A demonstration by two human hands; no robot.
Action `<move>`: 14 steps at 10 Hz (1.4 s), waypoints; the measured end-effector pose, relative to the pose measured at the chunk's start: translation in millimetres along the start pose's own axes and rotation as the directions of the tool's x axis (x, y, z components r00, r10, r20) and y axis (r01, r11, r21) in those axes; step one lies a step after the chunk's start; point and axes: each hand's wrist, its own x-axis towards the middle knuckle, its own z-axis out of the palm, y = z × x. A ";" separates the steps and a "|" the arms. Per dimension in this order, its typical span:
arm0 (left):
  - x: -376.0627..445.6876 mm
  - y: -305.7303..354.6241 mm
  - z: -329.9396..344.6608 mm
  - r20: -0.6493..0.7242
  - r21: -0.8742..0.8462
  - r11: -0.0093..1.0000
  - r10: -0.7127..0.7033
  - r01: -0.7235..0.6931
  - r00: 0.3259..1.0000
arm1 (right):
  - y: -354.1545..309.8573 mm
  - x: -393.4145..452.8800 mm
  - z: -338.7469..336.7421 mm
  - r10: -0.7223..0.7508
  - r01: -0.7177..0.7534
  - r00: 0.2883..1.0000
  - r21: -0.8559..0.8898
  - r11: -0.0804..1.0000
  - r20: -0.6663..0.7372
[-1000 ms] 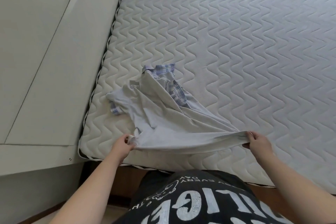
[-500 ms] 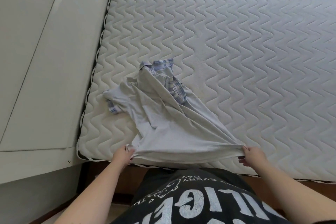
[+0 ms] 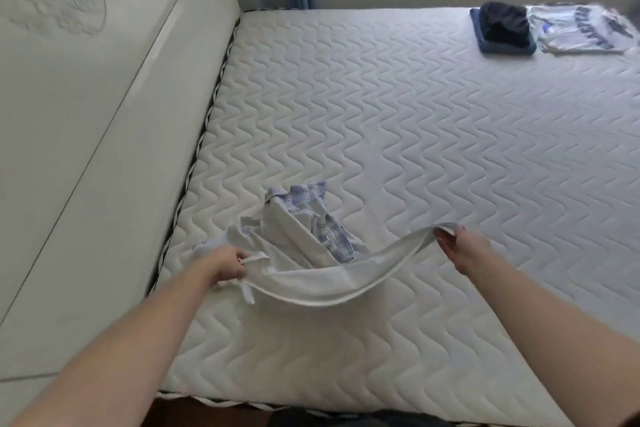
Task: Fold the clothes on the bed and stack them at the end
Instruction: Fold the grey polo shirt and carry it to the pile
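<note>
pale grey shirt with blue plaid collar (image 3: 298,253) on white quilted bed (image 3: 415,149); left hand (image 3: 227,262) and right hand (image 3: 462,248) pinch hem corners, hem slack between, collar pointing away, both equally near.

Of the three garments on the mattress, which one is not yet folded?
The pale grey shirt with a blue plaid collar, held by the left hand and right hand. The dark navy garment and white printed T-shirt lie folded at the far end.
</note>
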 end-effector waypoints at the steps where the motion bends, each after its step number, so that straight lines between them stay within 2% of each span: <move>1: 9.2 56.2 -82.3 -0.261 0.183 0.983 0.077 -0.029 0.962 | -111.4 1.7 40.4 -0.210 0.209 0.977 0.034 0.977 0.025; 2: -8.7 131.2 -198.5 -0.360 0.593 0.804 0.219 0.041 0.907 | -206.8 -11.5 69.4 -0.358 0.350 0.932 0.112 0.930 0.061; 3: -32.4 186.0 -293.9 -0.589 0.539 0.837 0.293 0.096 0.753 | -328.4 -28.5 93.9 -0.342 0.299 0.939 0.426 0.854 0.027; 4: -63.1 235.9 -369.0 -0.717 0.524 0.843 0.362 0.118 0.596 | -426.4 -43.8 92.7 -0.543 0.492 0.834 0.309 0.814 0.102; 5: -102.4 280.7 -421.9 -0.784 0.456 0.888 0.375 0.050 0.494 | -507.1 -67.3 87.5 -0.596 0.529 0.802 0.414 0.740 0.041; 6: -117.9 308.2 -455.8 -0.817 0.351 0.925 0.379 -0.145 0.436 | -539.8 -89.2 68.8 -0.799 0.801 0.598 0.075 0.594 -0.067; 7: -117.8 325.8 -459.4 -0.807 0.319 0.925 0.379 -0.205 0.453 | -534.0 -90.7 44.0 -0.880 0.869 0.468 -0.138 0.475 -0.077; 8: -99.5 323.8 -443.2 -0.718 0.279 0.937 0.348 -0.210 0.603 | -498.7 -79.9 23.5 -0.906 0.797 0.422 -0.491 0.351 0.038; 9: -55.9 300.4 -403.6 -0.616 0.362 0.926 0.323 -0.107 0.719 | -439.4 -45.8 3.6 -0.896 0.580 0.415 -0.805 0.123 0.162; 10: -0.3 263.0 -338.6 -0.531 0.474 0.881 0.295 -0.010 0.794 | -358.8 -0.7 -10.9 -0.803 0.559 0.575 -0.792 0.246 0.157; 11: 50.3 209.4 -254.4 -0.501 0.534 0.846 0.307 0.009 0.810 | -263.9 37.5 -25.2 -0.658 0.538 0.753 -0.609 0.583 0.035; 12: 86.8 146.5 -167.7 -0.514 0.362 0.929 0.270 -0.080 0.814 | -166.7 64.4 -42.0 -0.490 0.428 0.869 -0.392 0.814 -0.070; 13: 100.6 94.3 -89.4 -0.526 0.006 0.994 0.094 -0.106 0.845 | -87.0 73.3 -58.9 -0.339 0.291 0.930 -0.284 0.914 -0.139; 14: 99.6 49.4 -21.2 -0.496 -0.181 0.981 -0.031 -0.068 0.868 | -22.3 73.7 -77.1 -0.188 0.149 0.965 -0.210 0.966 -0.184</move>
